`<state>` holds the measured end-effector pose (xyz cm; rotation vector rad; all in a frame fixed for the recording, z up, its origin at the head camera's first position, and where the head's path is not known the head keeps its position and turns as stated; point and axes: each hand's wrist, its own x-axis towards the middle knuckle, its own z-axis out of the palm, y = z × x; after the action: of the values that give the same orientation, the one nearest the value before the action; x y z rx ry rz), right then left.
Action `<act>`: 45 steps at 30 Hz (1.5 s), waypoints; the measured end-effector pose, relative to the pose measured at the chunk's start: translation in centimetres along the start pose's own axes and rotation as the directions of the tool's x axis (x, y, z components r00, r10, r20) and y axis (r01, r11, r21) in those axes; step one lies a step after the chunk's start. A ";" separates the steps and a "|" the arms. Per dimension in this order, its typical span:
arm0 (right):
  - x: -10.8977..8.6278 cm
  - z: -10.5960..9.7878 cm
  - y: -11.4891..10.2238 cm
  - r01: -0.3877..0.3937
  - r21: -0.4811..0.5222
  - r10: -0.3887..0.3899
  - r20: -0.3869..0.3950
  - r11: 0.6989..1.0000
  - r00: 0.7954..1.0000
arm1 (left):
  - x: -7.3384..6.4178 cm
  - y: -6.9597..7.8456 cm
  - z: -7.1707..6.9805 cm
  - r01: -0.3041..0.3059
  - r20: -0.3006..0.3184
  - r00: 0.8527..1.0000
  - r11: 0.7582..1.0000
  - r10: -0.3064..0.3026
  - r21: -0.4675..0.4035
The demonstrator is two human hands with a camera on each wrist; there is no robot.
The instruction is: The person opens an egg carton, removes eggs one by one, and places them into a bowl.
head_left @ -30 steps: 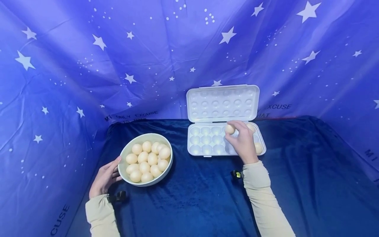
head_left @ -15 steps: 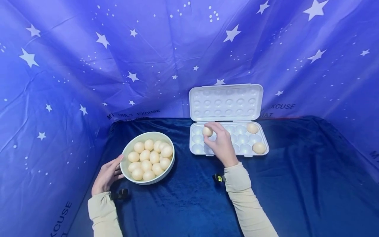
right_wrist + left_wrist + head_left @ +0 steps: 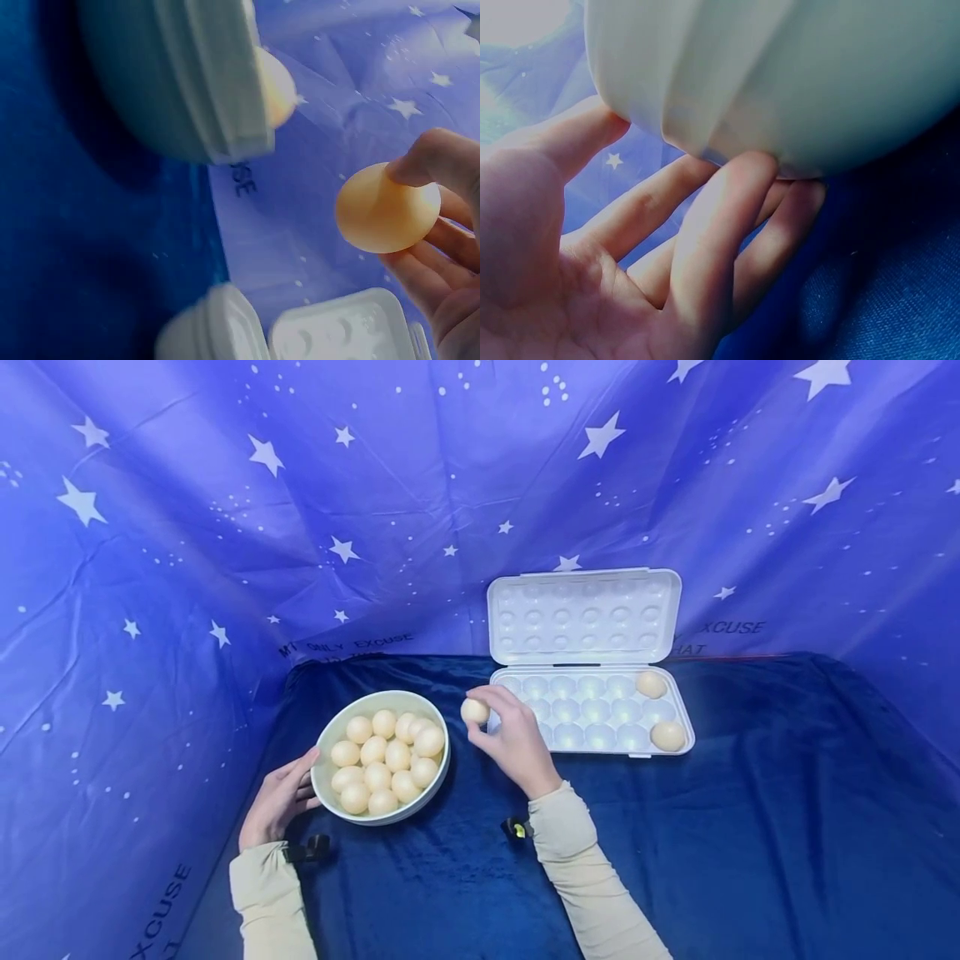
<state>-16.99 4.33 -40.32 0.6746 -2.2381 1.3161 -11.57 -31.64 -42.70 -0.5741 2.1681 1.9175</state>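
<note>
My right hand (image 3: 513, 739) pinches a pale cream egg (image 3: 475, 711) between thumb and fingers, in the gap between the bowl and the egg carton. In the right wrist view the egg (image 3: 386, 208) is held by its sides, with the bowl (image 3: 180, 75) to its left. My left hand (image 3: 276, 800) holds the pale green bowl (image 3: 442, 774) at its left side, thumb at the rim and bent fingers (image 3: 724, 240) against the outer wall. Several eggs (image 3: 375, 752) fill the bowl. The white carton (image 3: 585, 660) lies open, two eggs in its right-hand column.
Dark blue velvety cloth (image 3: 450, 885) covers the table. A purple-blue curtain with white stars (image 3: 420, 485) hangs behind and at both sides, close behind the carton's raised lid (image 3: 585, 617).
My right hand has moved left with the egg, from over the carton's right part to just beyond its left edge. The left hand stays at the bowl.
</note>
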 end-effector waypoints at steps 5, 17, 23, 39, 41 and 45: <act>-0.1 1.2 -0.8 0.015 0.022 -0.016 0.070 1.000 0.997 | 0.0 0.1 0.0 -0.001 -0.006 1.000 1.000 0.001 0.000; -0.9 3.4 -1.3 0.061 0.024 -0.064 0.167 0.998 0.984 | 0.1 0.5 0.3 0.005 -0.001 1.000 1.000 -0.005 0.029; -1.3 4.4 -1.2 0.078 -0.011 -0.073 0.243 0.997 0.967 | 0.3 0.7 0.3 0.010 0.012 1.000 1.000 -0.010 0.012; -1.7 5.5 -1.3 0.150 -0.156 -0.092 0.331 0.976 0.939 | 0.6 0.4 0.0 0.022 0.008 1.000 1.000 -0.022 -0.002; -1.8 5.6 -1.3 0.150 -0.150 -0.094 0.329 0.977 0.940 | 0.6 0.2 0.0 0.026 0.009 1.000 1.000 -0.025 -0.002; -1.7 5.4 -1.3 0.136 -0.123 -0.090 0.324 0.983 0.942 | 0.6 0.0 -0.1 0.028 0.004 1.000 1.000 -0.028 -0.005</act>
<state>-15.59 -0.65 -42.90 1.0057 -2.4742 1.0367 -12.06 -31.82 -42.91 -0.5979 2.1412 1.9089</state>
